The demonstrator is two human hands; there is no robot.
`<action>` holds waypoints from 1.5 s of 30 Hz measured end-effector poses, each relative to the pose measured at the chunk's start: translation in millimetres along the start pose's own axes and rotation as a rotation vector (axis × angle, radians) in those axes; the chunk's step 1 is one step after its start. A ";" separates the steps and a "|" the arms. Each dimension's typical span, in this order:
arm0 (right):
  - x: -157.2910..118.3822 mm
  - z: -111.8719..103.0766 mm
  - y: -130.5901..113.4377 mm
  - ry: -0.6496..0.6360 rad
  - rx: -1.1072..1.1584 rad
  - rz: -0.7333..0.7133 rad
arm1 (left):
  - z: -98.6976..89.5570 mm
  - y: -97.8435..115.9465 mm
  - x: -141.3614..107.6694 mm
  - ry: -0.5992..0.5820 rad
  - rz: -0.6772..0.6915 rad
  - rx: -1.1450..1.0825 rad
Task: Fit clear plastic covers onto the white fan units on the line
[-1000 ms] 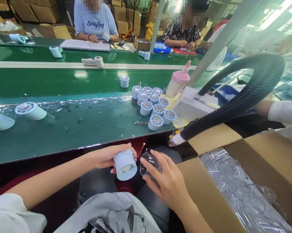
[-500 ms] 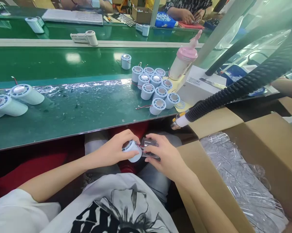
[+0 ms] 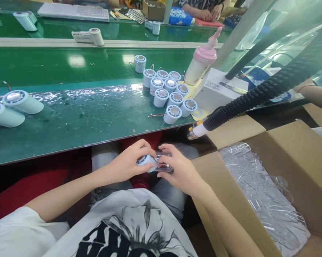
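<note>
Landmark: carton [image 3: 289,157], standing at your right, flaps spread, clear cups [image 3: 257,189] lying in it.

Item, left hand [image 3: 131,160]: fingers and thumb are clamping a pale blue housing [image 3: 144,160], tilted, left of the carton.

Item, right hand [image 3: 183,173]: fingers are closing around a clear cup [image 3: 165,169], lying between housing and carton.

Item, wire lead [image 3: 163,165]: reddish, showing at the cup; whether it is running fully inside, you cannot tell here.

Risk, lead: it may be catching between cup and housing if you are pressing them together with a strand astray.

Risk, cup: its smooth wall may be slipping under a light hold, or cracking under a hard one.

Risk, both parts: you are working with no workbench [image 3: 96,121] visible beneath, so a loosened part may be dropping.

Risk, hose nozzle [image 3: 194,132]: hanging off the carton's far left corner, it may be meeting your right hand if you are lifting carelessly.
</note>
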State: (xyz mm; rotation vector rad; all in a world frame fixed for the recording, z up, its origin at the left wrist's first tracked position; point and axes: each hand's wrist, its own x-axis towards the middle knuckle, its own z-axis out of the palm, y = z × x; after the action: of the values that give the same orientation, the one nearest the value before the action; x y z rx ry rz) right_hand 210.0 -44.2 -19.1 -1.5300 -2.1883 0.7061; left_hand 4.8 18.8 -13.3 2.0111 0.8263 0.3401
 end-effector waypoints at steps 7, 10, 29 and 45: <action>3.0 -4.8 -5.2 0.173 0.404 0.158 | 11.1 -13.6 5.5 0.140 0.030 -0.157; 4.0 -2.1 -3.1 0.224 0.552 0.233 | 15.9 -22.2 9.0 0.148 0.134 -0.067; -15.6 -13.1 10.7 0.094 0.442 -0.105 | 7.0 -6.6 -5.8 -0.081 -0.140 -0.739; -20.8 -11.4 -0.6 -0.015 0.930 0.119 | -1.2 -4.2 -15.5 -0.056 0.075 -0.476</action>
State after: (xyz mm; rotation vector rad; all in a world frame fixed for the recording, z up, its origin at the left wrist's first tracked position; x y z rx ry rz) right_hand 223.0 -61.7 -10.0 -1.1255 -1.4009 1.4918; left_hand -9.1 10.7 -14.8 1.5993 0.5705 0.4722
